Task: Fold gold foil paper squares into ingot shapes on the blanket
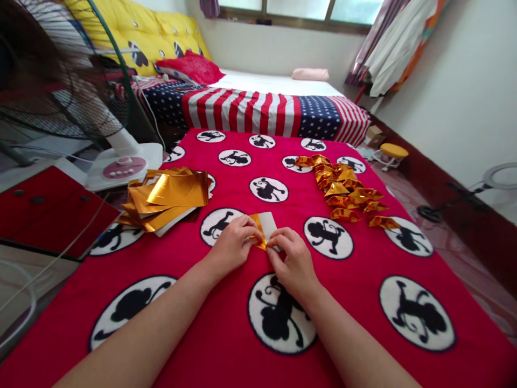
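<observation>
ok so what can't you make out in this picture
All in the head view:
- Part of the gold-and-white sheet: hidden by the left hand and right hand.
- Lower sheets in the gold stack: covered by those on top, so no sure count.
- The fan: cut off by the left edge.
- Any markings on the fan's buttons: too small.

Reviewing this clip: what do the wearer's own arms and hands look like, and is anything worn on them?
Both the left hand and the right hand are bare, with no gloves, rings or watch visible. The left forearm and right forearm show no sleeves, bracelets or markings. Fingernail details are too small to tell.
</observation>
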A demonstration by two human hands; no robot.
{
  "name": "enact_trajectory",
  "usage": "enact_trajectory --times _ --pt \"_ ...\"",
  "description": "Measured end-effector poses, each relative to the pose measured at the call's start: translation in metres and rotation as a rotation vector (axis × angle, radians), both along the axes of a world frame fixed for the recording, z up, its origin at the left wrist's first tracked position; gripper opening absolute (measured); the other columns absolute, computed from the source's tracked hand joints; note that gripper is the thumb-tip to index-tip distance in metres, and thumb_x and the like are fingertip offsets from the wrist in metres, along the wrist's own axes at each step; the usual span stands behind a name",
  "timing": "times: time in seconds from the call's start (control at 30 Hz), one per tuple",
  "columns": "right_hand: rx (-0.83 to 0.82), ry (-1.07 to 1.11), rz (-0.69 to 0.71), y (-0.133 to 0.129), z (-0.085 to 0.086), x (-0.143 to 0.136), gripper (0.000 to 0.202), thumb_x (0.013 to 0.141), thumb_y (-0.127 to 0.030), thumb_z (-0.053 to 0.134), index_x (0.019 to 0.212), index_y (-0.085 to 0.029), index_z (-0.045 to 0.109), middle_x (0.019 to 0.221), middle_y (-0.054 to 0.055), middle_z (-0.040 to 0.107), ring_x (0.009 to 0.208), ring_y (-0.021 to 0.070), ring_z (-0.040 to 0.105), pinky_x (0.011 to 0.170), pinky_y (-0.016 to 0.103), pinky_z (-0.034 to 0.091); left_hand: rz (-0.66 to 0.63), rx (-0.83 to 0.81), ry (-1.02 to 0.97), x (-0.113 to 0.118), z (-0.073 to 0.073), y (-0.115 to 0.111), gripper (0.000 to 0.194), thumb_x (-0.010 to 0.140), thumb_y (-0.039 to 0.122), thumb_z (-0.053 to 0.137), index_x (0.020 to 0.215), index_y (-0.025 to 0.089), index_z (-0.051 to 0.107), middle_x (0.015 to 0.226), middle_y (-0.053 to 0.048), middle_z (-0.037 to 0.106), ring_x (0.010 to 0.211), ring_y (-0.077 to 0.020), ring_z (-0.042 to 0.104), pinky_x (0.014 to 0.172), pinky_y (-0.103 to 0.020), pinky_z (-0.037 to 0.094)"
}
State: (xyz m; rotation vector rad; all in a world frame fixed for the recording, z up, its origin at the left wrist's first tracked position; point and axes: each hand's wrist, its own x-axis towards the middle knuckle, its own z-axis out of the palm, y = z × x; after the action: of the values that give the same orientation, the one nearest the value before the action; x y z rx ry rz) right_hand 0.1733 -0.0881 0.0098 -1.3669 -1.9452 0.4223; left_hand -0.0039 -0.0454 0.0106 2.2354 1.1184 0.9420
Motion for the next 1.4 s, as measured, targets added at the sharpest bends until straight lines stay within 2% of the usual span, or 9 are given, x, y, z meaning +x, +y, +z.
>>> enact_trajectory --times 0.2,0.4,0.57,0.7,0.9,1.1,1.2,1.3,1.4 --pt "-0.046 0.006 -0.010 0.000 0.001 0.000 0.023 0.073 -0.005 0.055 0.089 -0.020 0.060 0.098 0.006 0.058 0.092 0.0213 0.056 0.082 0.034 0.045 0.031 0.139 0.160 0.003 0.000 0.005 0.023 0.086 0.007 0.052 0.080 0.018 0.071 0.085 -0.005 0.059 0.082 -0.0170 0.055 0.076 -0.030 0.045" --pt "-0.068 0.057 0.009 -0.001 0.002 0.002 0.028 0.070 -0.001 0.051 0.089 -0.020 0.058 0.097 0.006 0.056 0.089 0.0205 0.056 0.079 0.032 0.047 0.038 0.031 0.067 0.010 0.001 -0.002 0.017 0.082 0.007 0.055 0.085 0.016 0.069 0.089 -0.005 0.059 0.083 -0.0161 0.057 0.078 -0.029 0.047" --pt "0.013 0.117 -0.073 0.005 0.000 0.007 0.031 0.069 -0.001 0.050 0.092 -0.020 0.056 0.108 0.009 0.053 0.104 0.0232 0.053 0.088 0.036 0.046 0.066 -0.015 0.027 0.014 0.002 -0.006 0.014 0.081 0.008 0.059 0.082 0.018 0.068 0.089 -0.004 0.059 0.084 -0.0166 0.058 0.079 -0.030 0.048" --pt "0.004 0.072 -0.134 0.008 -0.002 0.009 0.031 0.070 -0.003 0.049 0.096 -0.019 0.054 0.098 0.008 0.054 0.093 0.0229 0.055 0.083 0.037 0.047 0.053 -0.004 0.049 0.014 0.005 0.001 0.017 0.083 0.005 0.055 0.080 0.017 0.067 0.086 -0.004 0.060 0.081 -0.0158 0.059 0.076 -0.029 0.048" --pt "-0.034 0.109 -0.093 0.009 -0.005 0.014 0.034 0.070 -0.002 0.048 0.098 -0.019 0.057 0.090 0.005 0.058 0.081 0.0186 0.057 0.075 0.032 0.047 0.025 0.001 0.027 0.010 0.004 0.007 0.016 0.084 0.009 0.057 0.080 0.018 0.069 0.085 -0.004 0.062 0.079 -0.0153 0.060 0.074 -0.029 0.048" --pt "-0.096 0.224 -0.008 0.010 -0.008 0.019 0.034 0.075 0.000 0.047 0.097 -0.021 0.063 0.088 0.003 0.061 0.081 0.0173 0.058 0.075 0.031 0.048 0.052 -0.069 0.025 0.010 0.006 0.002 0.008 0.076 0.013 0.067 0.080 0.019 0.072 0.088 -0.004 0.062 0.083 -0.0164 0.060 0.078 -0.030 0.049" --pt "-0.044 0.187 -0.012 0.010 -0.005 0.020 0.032 0.077 -0.001 0.051 0.094 -0.022 0.067 0.095 0.005 0.058 0.089 0.0190 0.057 0.080 0.034 0.048 0.064 -0.069 0.036 0.011 0.006 0.001 0.009 0.076 0.014 0.067 0.081 0.020 0.073 0.089 -0.004 0.063 0.084 -0.0168 0.060 0.079 -0.031 0.049" --pt "0.062 0.080 -0.052 0.011 -0.002 0.023 0.026 0.078 -0.004 0.058 0.088 -0.025 0.072 0.102 0.006 0.055 0.097 0.0216 0.054 0.087 0.039 0.048 0.063 -0.072 0.038 0.011 0.005 0.002 0.010 0.076 0.015 0.068 0.082 0.020 0.074 0.090 -0.004 0.063 0.085 -0.0171 0.061 0.079 -0.031 0.050" --pt "0.144 -0.028 -0.030 0.012 -0.001 0.027 0.023 0.079 -0.007 0.063 0.084 -0.027 0.074 0.111 0.006 0.055 0.104 0.0236 0.051 0.092 0.043 0.046 0.059 -0.072 0.035 0.010 0.005 0.002 0.011 0.075 0.014 0.068 0.082 0.020 0.074 0.092 -0.004 0.064 0.086 -0.0174 0.061 0.080 -0.031 0.050"
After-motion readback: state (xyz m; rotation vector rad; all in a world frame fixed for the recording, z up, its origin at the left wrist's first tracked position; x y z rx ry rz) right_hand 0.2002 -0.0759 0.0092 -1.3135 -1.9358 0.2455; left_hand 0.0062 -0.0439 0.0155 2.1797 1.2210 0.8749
